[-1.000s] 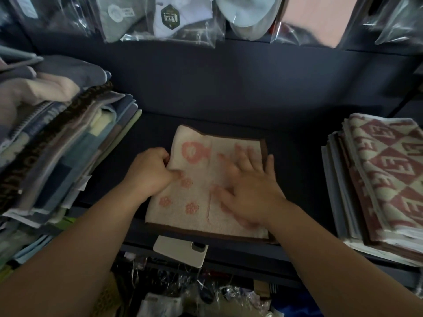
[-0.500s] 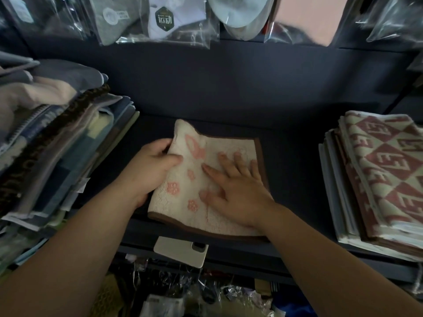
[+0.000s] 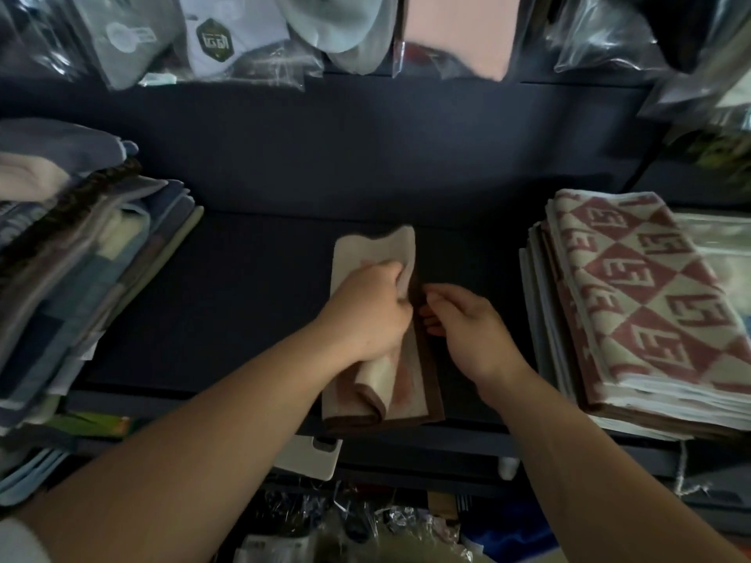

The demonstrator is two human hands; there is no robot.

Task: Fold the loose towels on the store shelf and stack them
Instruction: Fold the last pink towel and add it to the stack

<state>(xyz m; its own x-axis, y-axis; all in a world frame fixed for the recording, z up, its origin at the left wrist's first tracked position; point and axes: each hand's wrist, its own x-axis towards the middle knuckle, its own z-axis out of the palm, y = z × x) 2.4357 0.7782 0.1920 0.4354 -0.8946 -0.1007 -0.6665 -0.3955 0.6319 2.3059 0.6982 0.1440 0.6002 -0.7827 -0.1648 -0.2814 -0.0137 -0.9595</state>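
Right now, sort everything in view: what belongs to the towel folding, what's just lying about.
Job: cream towel, left hand, right hand, patterned towel stack, left towel pile, shelf.
Lying about: bagged goods overhead, clutter below the shelf.

Cream towel (image 3: 390, 253), brown border; right stack (image 3: 634, 286) red-cream diamond pattern.

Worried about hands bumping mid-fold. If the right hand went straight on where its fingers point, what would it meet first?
The brown border of the towel: the right hand, fingers curled, points left at it from close by; whether they touch is unclear. Just beyond is the left hand, gripping the towel.
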